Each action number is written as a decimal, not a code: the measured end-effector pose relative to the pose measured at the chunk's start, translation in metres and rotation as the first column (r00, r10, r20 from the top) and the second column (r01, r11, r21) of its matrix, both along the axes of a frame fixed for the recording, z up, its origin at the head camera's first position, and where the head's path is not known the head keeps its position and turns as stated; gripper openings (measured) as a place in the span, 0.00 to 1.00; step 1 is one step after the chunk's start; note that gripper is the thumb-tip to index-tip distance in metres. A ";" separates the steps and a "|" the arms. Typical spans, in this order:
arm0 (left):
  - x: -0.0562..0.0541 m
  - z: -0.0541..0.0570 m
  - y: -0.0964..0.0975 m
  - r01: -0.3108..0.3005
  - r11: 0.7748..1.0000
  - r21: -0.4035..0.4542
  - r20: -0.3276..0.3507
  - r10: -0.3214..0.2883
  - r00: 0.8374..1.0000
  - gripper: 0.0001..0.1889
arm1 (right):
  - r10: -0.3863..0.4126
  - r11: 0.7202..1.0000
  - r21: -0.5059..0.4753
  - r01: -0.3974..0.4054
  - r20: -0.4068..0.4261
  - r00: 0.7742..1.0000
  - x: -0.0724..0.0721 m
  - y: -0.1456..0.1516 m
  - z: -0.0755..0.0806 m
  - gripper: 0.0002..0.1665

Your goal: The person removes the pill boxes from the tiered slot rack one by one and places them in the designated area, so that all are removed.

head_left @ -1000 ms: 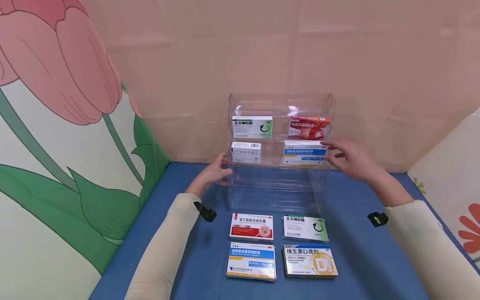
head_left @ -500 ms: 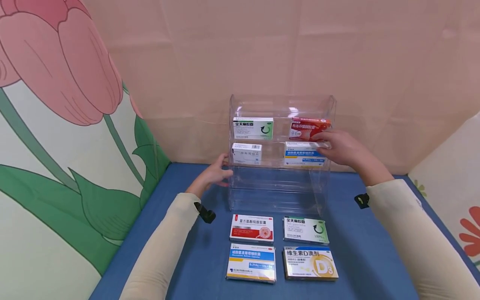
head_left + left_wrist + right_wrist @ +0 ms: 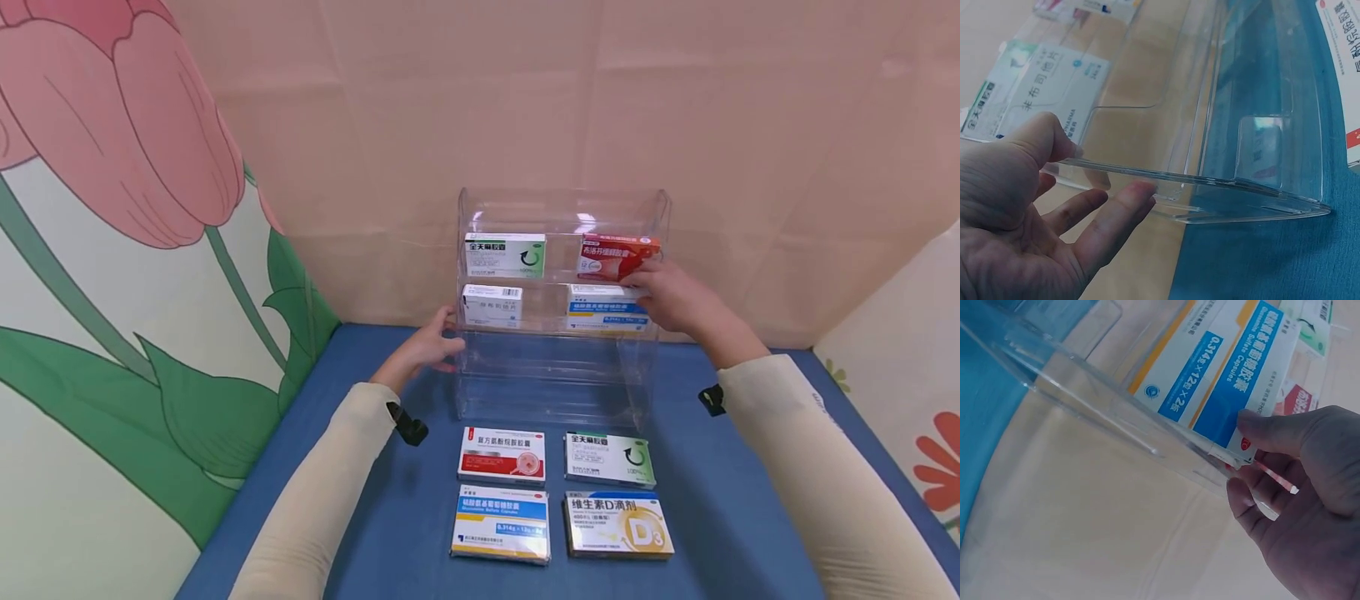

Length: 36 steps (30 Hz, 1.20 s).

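Right hand: the right hand (image 3: 675, 300) pinches the upper right corner of a white-and-blue box, thumb pressed on its front; some fingertips are hidden behind the corner.
White-and-blue box: the white-and-blue box (image 3: 600, 312) stands at the right end of the lower filled tier, its right end close to the side wall; the corner hold probably suits fine straightening.
Left hand: the left hand (image 3: 431, 343) is at the rack's left side, thumb against the front edge, other fingers spread and relaxed outside the wall, not clenched; it likely steadies the rack.
Rack: the clear plastic rack (image 3: 551, 404) stands upright at the far middle of the counter (image 3: 420, 517), near the pink wall (image 3: 420, 125).
Upper filled tier: a green-and-white box (image 3: 504, 257) at the left and a red box (image 3: 606, 254) at the right, labels facing near, presumably to be readable.
Lower filled tier: a small white box (image 3: 487, 307) at the left, a wide gap, then the pinched box.
Counter boxes: four lie flat, labels up, in two rows: a red-and-white carton (image 3: 502, 458) and a green-and-white carton (image 3: 609, 460) far, a blue-and-white carton (image 3: 498, 525) and a vitamin D carton (image 3: 618, 525) near, probably spaced for easy picking.
Edges: the front lips hold the boxes in; the right wall limits sideways movement, and the right hand's fingers reach past it.
Open room: the middle of each filled tier is free, and cloth shows right of the rack beneath the forearm.
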<state>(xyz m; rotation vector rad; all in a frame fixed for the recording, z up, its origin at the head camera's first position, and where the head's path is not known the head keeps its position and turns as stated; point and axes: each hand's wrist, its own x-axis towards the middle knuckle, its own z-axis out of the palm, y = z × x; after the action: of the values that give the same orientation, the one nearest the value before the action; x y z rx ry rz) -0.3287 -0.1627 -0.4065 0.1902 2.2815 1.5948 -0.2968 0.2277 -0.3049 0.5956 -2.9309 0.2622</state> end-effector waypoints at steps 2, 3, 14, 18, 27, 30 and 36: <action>0.000 0.000 0.000 0.000 1.000 0.001 -0.004 0.000 1.000 0.40 | -0.005 1.000 -0.019 0.005 0.008 1.000 0.000 -0.001 0.001 0.32; 0.000 0.001 0.000 0.000 1.000 -0.001 -0.006 0.000 1.000 0.40 | -0.008 1.000 -0.030 0.008 0.015 1.000 0.000 -0.002 0.001 0.32; 0.002 0.001 0.002 0.001 1.000 -0.009 0.006 -0.001 1.000 0.39 | -0.016 0.989 -0.144 0.015 -0.009 1.000 0.005 -0.004 0.020 0.25; 0.001 0.002 0.002 0.000 1.000 -0.010 0.013 0.000 1.000 0.40 | -0.004 0.974 -0.227 0.001 -0.013 1.000 0.009 0.001 0.028 0.24; 0.001 0.000 0.000 0.005 1.000 -0.007 0.013 -0.005 1.000 0.39 | 0.021 0.951 -0.309 -0.027 -0.024 0.999 0.017 0.022 0.033 0.21; 0.004 0.001 0.000 0.006 1.000 -0.002 0.019 -0.006 1.000 0.39 | 0.043 0.943 -0.329 -0.042 -0.004 0.999 0.019 0.032 0.029 0.21; 0.003 0.000 0.000 0.005 1.000 0.005 0.022 -0.005 1.000 0.39 | 0.046 0.923 -0.384 -0.007 0.094 0.995 0.030 0.059 0.023 0.23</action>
<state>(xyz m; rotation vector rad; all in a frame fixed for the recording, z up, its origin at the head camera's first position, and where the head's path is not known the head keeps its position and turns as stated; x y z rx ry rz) -0.3259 -0.1625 -0.4070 0.1784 2.2584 1.5928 -0.2669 0.2864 -0.2819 0.5731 -2.8441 0.8685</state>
